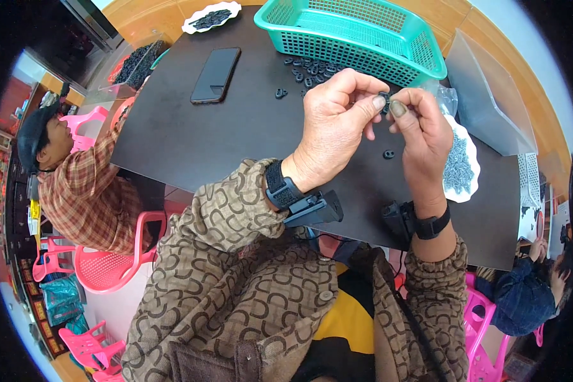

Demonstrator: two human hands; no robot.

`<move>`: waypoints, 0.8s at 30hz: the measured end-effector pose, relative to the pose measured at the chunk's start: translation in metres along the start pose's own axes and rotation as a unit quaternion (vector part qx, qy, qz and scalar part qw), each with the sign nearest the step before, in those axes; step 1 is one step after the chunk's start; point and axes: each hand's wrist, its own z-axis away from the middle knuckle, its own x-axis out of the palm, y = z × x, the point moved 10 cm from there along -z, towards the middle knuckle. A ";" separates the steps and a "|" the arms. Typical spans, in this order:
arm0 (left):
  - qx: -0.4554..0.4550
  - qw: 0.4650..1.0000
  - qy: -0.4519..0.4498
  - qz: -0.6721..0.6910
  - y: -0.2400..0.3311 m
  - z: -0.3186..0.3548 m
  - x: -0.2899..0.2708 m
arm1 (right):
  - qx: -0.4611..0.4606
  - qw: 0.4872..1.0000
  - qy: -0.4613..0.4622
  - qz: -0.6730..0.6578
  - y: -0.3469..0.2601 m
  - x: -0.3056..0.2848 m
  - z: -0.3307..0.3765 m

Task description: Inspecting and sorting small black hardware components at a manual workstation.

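Observation:
Between the fingertips of both hands, above the dark table (172, 121), is a small black plastic cord lock (384, 102), partly hidden by the fingers. My left hand (330, 124) pinches it from the left with thumb and forefinger. From the other side my right hand (424, 130) grips it, thumb against bent forefinger. Under the hands lies a single black two-holed cord lock (388, 154). A pile of similar black pieces (312, 71) spreads beyond my left hand, with one loose piece (280, 93) to its left. Beside my right hand, a white scalloped plate (475, 159) holds many tiny grey metal parts, apparently springs.
A green perforated basket (356, 58) stands at the far edge, a clear plastic bin (493, 95) to its right. The phone (216, 75) lies at left; behind it, another white plate (232, 7) holds black parts. A person in plaid (95, 191) sits at left.

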 end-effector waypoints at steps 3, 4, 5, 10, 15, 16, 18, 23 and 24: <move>0.005 1.000 -0.003 -0.005 0.000 0.001 -0.001 | -0.003 1.000 0.008 -0.020 0.000 0.002 0.003; 0.002 1.000 -0.006 0.003 -0.001 0.001 -0.001 | 0.002 1.000 0.012 -0.027 0.001 0.002 0.004; 0.001 1.000 -0.007 0.004 -0.001 0.000 0.000 | 0.007 0.999 0.017 -0.033 0.003 0.002 0.005; -0.114 0.987 0.008 0.112 -0.026 -0.003 -0.006 | 0.001 0.997 0.046 -0.055 0.014 0.001 0.004; -0.146 0.980 -0.019 0.135 -0.027 0.000 -0.005 | 0.002 0.998 0.040 -0.052 0.013 0.003 0.005; -0.149 0.979 -0.027 0.137 -0.027 0.001 -0.002 | 0.000 0.998 0.039 -0.050 0.012 0.003 0.006; -0.150 0.979 -0.033 0.132 -0.025 0.000 0.000 | -0.002 0.998 0.038 -0.047 0.012 0.004 0.007; -0.158 0.978 -0.025 0.133 -0.021 0.002 0.004 | -0.076 0.994 0.061 0.047 -0.004 0.003 0.007; -0.159 0.980 -0.021 0.116 -0.022 0.000 -0.001 | -0.077 0.994 0.061 0.048 -0.006 0.003 0.007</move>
